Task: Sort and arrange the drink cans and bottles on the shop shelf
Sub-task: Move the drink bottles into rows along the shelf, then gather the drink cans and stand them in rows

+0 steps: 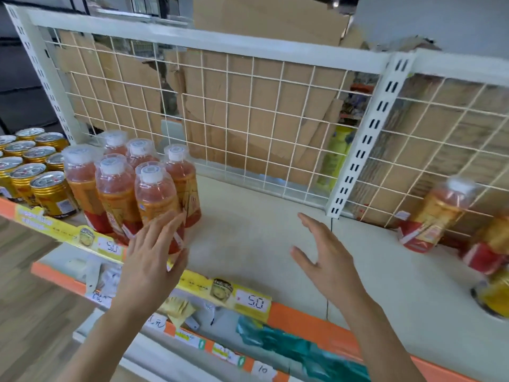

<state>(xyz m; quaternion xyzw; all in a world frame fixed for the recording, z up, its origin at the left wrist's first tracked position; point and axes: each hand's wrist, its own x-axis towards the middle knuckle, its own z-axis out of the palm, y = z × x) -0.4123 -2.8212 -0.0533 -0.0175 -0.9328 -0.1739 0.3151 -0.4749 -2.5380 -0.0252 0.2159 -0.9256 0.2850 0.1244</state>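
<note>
Several orange drink bottles [132, 183] with white caps stand grouped at the left of the pale shelf [248, 230]. My left hand [154, 255] lies with straight fingers against the front bottle of that group. My right hand [325, 257] hovers open over the bare middle of the shelf, touching nothing. At the right, one orange bottle [435, 213] leans against the wire back, and a blurred red and gold can or bottle [487, 252] stands beside it. Several gold cans [35, 166] stand at the far left.
A white wire grid [248, 119] with cardboard behind it backs the shelf, and a slotted white upright [366, 139] divides it. Yellow price tags [253, 301] marked 5.0 run along the orange front edge. Lower shelves with packets show below. A yellow can [495, 296] sits at the right edge.
</note>
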